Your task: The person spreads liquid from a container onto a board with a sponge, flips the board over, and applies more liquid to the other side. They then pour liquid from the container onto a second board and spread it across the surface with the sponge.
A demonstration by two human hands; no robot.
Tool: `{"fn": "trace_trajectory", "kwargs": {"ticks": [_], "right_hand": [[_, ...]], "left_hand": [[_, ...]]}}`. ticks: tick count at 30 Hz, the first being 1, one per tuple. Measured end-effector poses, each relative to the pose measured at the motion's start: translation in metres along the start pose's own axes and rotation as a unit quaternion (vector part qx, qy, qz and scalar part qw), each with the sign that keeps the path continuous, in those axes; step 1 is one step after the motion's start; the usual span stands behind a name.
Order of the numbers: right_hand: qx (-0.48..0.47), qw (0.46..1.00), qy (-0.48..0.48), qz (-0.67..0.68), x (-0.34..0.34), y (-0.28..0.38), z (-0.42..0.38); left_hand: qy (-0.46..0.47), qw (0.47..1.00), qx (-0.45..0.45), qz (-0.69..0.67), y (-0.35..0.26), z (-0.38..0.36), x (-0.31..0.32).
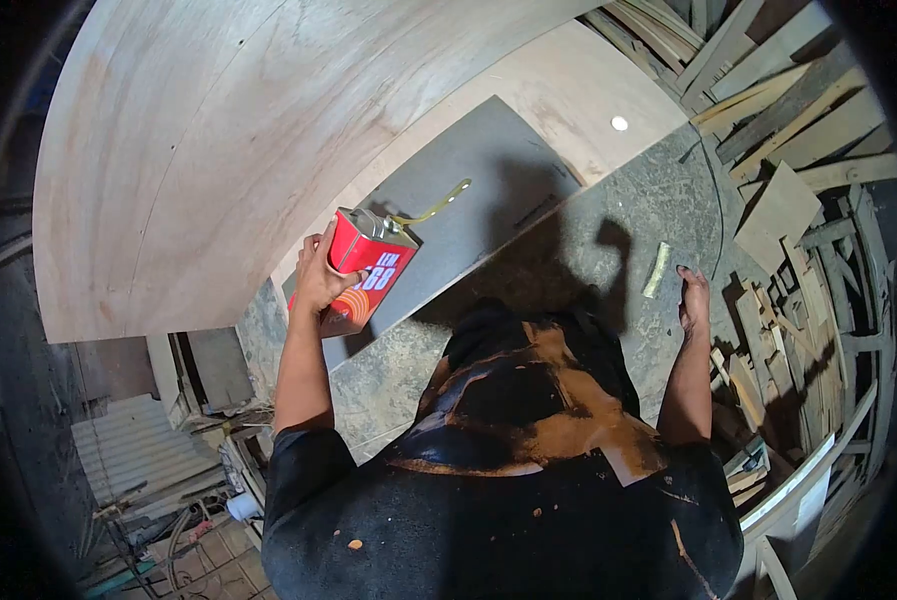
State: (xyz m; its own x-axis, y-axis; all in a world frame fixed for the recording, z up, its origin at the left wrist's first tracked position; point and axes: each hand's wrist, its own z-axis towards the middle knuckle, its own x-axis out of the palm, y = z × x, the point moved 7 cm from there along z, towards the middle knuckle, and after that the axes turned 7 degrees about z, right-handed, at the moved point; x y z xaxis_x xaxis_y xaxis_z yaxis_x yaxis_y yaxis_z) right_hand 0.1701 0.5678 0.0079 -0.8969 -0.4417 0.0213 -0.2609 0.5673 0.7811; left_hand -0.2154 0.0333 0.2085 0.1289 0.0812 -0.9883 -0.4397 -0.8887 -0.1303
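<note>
My left hand [320, 275] is closed around a red metal can [373, 270] with white lettering, tipped over a grey sheet [488, 150]. From the can's spout, yellowish glue [433, 207] runs out in a line across the sheet. Out to the right, above the concrete floor, my right hand [694, 298] pinches what looks like a small flat spreader [656, 270]. Its far edge is coated pale yellow; its body blends with the floor, and part of my fingers is hidden.
A large curved plywood panel [218, 130] rises at the left. Beneath the grey sheet lies a pale board [608, 80] with a white round spot. Wood offcuts [768, 340] pile up on the right, and a thin dark cable [720, 210] crosses the floor.
</note>
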Motion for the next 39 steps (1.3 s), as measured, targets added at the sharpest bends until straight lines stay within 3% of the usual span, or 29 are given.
{"fn": "trace_trajectory", "kwargs": {"ticks": [8,12,14,17,21,26,29,39], "right_hand": [[-0.036,0.999,0.016,0.002,0.096,-0.026,-0.035],[0.027,0.996,0.079,-0.013,0.155,-0.049,-0.06],[-0.04,0.997,0.064,0.03,0.184,-0.041,-0.088],[-0.053,0.995,0.077,0.028,0.209,-0.044,-0.107],[0.02,0.994,0.098,-0.04,0.237,-0.054,-0.121],[-0.066,0.992,0.109,0.013,0.277,-0.06,-0.118],[-0.054,0.979,0.197,-0.022,0.32,-0.053,-0.13],[-0.052,0.93,0.357,-0.076,0.439,-0.077,-0.158]], "left_hand": [[-0.004,1.0,-0.001,-0.006,0.083,-0.045,-0.014],[-0.006,1.0,-0.017,-0.019,0.132,-0.069,-0.022],[-0.017,1.0,-0.004,-0.014,0.152,-0.08,-0.026],[-0.01,1.0,-0.02,-0.018,0.179,-0.095,-0.026],[-0.004,0.999,-0.048,-0.024,0.208,-0.115,-0.025],[-0.032,0.997,-0.075,-0.006,0.231,-0.146,-0.028],[-0.033,0.993,-0.112,-0.011,0.251,-0.161,-0.027],[-0.015,0.982,-0.188,-0.021,0.275,-0.211,-0.022]]}}
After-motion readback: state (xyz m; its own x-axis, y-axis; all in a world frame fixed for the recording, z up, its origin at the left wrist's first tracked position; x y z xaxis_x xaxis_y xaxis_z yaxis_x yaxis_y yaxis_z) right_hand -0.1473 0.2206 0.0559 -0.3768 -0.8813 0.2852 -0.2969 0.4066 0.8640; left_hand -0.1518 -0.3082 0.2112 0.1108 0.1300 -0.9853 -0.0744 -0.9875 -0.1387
